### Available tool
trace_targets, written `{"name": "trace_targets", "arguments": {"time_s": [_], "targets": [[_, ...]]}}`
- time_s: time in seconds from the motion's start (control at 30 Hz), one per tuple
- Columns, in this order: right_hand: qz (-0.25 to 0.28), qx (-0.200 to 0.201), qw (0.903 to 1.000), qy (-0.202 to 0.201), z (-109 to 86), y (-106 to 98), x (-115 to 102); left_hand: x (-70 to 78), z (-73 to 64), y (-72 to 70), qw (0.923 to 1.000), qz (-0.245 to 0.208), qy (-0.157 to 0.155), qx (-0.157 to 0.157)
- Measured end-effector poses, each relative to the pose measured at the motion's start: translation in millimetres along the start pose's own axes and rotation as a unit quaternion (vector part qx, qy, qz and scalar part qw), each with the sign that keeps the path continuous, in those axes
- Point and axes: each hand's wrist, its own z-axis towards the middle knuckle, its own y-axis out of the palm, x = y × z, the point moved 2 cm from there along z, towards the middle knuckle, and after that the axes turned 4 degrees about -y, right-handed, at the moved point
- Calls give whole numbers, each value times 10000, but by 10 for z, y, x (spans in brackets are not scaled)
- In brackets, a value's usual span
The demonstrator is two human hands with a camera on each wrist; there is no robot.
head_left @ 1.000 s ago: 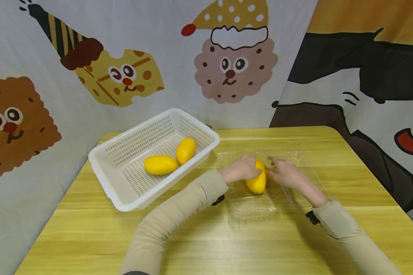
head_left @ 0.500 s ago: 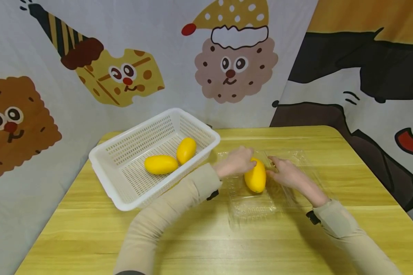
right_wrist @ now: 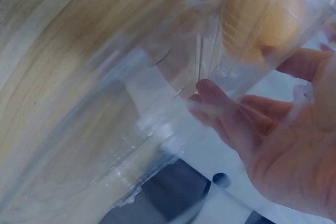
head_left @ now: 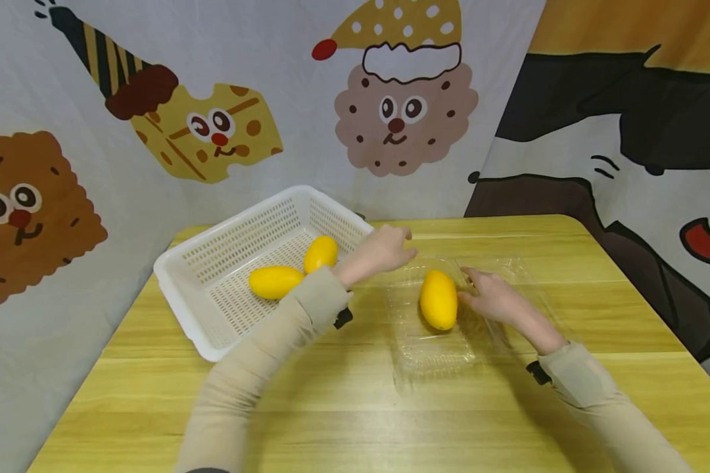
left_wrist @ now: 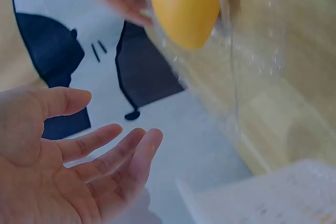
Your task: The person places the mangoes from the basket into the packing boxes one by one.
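Observation:
A yellow mango [head_left: 438,300] lies in one half of an opened clear plastic clamshell box [head_left: 432,358]. My left hand [head_left: 378,251] is in the air between the box and the white basket [head_left: 180,315], apart from the fruit. In the left wrist view the left hand [left_wrist: 89,156] has loosely bent fingers with nothing between them. My right hand [head_left: 497,299] holds the box near its fold, right of the mango. The right wrist view has the right hand's [right_wrist: 283,129] thumb and bent fingers around clear plastic, partly seen through it.
Two more mangoes, one lying crosswise [head_left: 275,282] and one further back [head_left: 321,255], are in the basket at the left. The wooden table [head_left: 355,420] ends at a cartoon-printed cloth [head_left: 272,39] behind.
My left hand has let go of the mango, leaving it in the box, and moved left and back toward the basket. The right hand has stayed in place.

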Motion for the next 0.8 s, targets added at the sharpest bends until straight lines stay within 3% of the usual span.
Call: {"name": "trace_targets", "arguments": {"time_s": [0.23, 0.37, 0.57, 0.8], "targets": [[55, -34, 10000, 42, 6, -1, -2, -214, -66, -257, 9991, -222, -120, 329], [65, -8, 10000, 68, 7, 3, 2, -398, -66, -332, 9990, -272, -173, 313], [324, -70, 9994, 137, -9, 17, 8, -702, -68, -370, 9973, -537, -508, -47], [321, -51, 9994, 133, -11, 14, 13, -890, -90, -428, 9951, -273, -826, -468]]}}
